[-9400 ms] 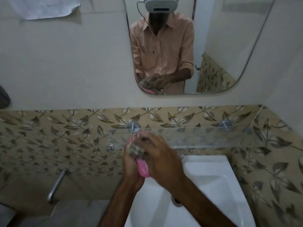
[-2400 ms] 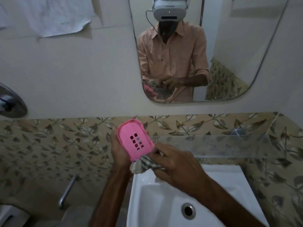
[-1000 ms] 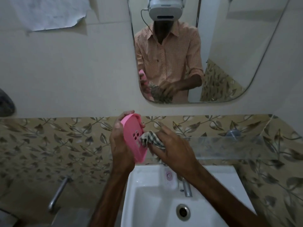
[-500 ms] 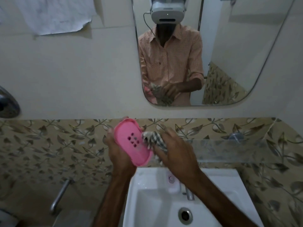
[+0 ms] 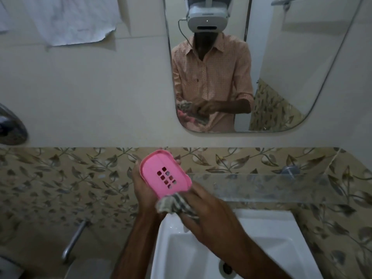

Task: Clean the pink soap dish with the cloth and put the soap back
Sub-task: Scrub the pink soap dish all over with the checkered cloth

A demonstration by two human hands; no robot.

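Observation:
My left hand [image 5: 143, 192] grips the pink soap dish [image 5: 164, 174] from behind, above the basin's left edge, its face with several drain holes tilted towards me. My right hand [image 5: 209, 216] holds a bunched checked cloth [image 5: 175, 205] and presses it against the dish's lower edge. No soap shows in this view.
A white basin [image 5: 277, 250] with its drain [image 5: 226, 268] lies below my hands. A glass shelf [image 5: 267, 186] runs along the leaf-patterned tiles at the right. A mirror [image 5: 291, 67] hangs above. A metal pipe [image 5: 73, 240] slants at the lower left.
The cloth has gone from the dish's right side down to its lower edge. The dish has turned so its holed face points more towards me.

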